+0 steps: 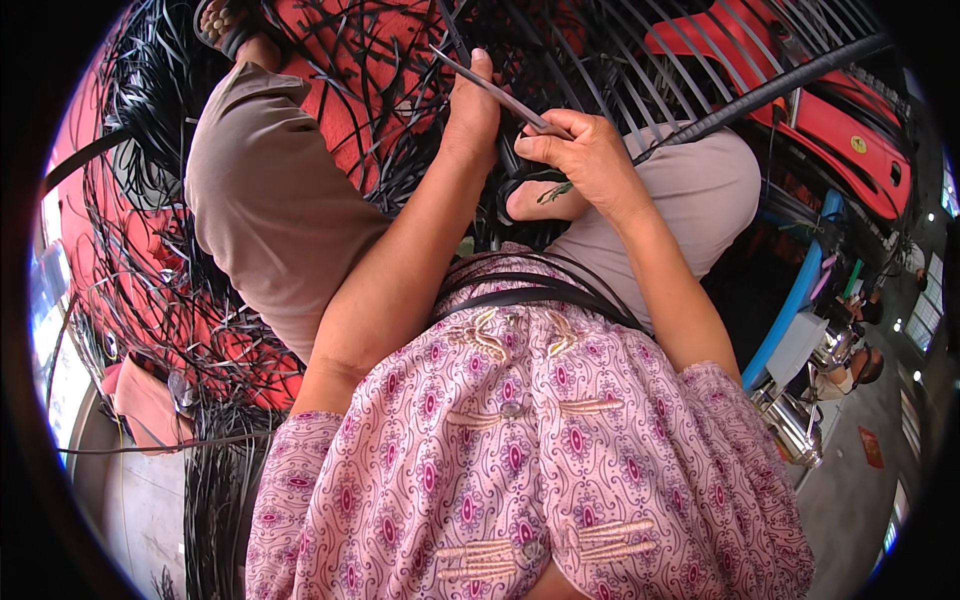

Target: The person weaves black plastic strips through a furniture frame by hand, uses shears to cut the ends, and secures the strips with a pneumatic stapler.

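My right hand [585,160] is closed, pinching one end of a flat grey strip [500,95] between thumb and fingers. The strip slants up to the left and passes across the thumb of my left hand [473,108]. That hand has its thumb raised; its fingers are mostly hidden behind the thumb and wrist, so what they grip does not show. Just above it a dark strip [455,30] runs to the top edge. Beyond my right hand stands a frame of parallel grey strips [655,65] with a black-wrapped curved bar [765,92] along its near side.
Loose black strips tangle over a red floor covering [340,110]. A coiled bundle of black strips [165,75] lies at the far left. More strips [540,296] cross my lap. On the right are a red plastic seat-like piece [850,150], a blue curved edge [795,300] and shiny metal items [800,425].
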Motion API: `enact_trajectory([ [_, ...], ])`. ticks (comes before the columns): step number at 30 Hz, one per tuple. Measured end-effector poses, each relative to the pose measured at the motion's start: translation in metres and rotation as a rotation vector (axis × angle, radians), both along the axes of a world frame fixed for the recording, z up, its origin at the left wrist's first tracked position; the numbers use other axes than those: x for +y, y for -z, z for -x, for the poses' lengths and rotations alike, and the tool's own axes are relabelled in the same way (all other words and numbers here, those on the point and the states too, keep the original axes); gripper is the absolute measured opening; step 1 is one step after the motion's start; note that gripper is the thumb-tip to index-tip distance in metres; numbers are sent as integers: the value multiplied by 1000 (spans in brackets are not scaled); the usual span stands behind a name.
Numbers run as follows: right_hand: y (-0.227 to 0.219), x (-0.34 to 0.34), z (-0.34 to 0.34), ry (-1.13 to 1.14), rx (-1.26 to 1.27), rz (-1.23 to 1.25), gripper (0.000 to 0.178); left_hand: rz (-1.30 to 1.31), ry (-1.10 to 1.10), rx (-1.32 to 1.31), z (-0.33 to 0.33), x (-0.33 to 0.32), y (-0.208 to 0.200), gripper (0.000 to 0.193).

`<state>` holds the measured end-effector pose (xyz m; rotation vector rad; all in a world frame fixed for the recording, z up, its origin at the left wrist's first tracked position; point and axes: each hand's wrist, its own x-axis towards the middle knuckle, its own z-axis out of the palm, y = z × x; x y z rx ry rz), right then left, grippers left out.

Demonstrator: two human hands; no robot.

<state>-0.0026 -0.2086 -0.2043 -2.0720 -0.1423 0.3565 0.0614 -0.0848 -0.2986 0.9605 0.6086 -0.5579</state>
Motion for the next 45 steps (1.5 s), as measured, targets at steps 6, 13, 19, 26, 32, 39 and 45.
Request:
enact_trajectory([
  [6,-9,6,-13,259,433,-42,23,-198,308,-284,-12,12,19,62],
  [13,-13,7,-15,250,479,-9,25,-530,617,-430,-17,25,26,53],
  [19,1,5,-11,285,456,-76,26,-419,665,-221,-4,56,-18,22],
  [26,3,7,-10,254,435,-53,35,-74,636,51,10,79,-55,17],
  [32,8,7,-7,257,390,-39,38,-154,683,27,7,72,-66,24],
  [39,2,10,-4,268,316,-27,37,-122,786,-61,3,77,-62,33],
  [45,4,4,-2,341,349,-214,30,-267,707,-66,6,71,-70,26],
])
